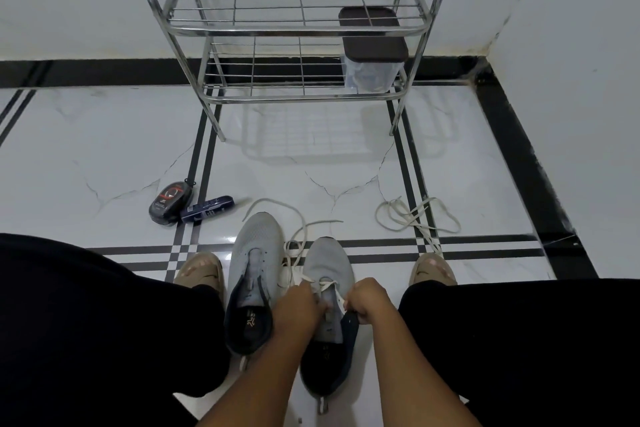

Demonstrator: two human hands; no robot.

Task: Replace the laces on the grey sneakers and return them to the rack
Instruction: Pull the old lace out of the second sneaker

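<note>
White marble-look floor [104, 149] with black inlaid stripes runs up to a pale wall, where a chrome wire rack [294, 24] with 2 shelves stands. Toward the floor's left side, a dark oval shoe-polish sponge [170, 198] lies touching a blue tube [207, 209]. On the rack's lower shelf, at its right end, sits a clear container with a brown lid [372, 45].

Between the person's black-clad knees and tan sandals, 2 grey sneakers stand side by side, toes pointing at the rack. The left sneaker [254, 270] has bare eyelets. The right sneaker [329, 291] carries a cream lace [294, 243] threaded through its lowest eyelets, with the loose length trailing forward over the floor between the 2 toes.

The left hand [299, 308] is curled at the right sneaker's tongue, pinching the lace. The right hand [367, 302] is closed in a fist around the shoe's dark collar edge and a lace end. Further right, near the black border, a second loose lace [415, 215] lies in loops on the floor.
</note>
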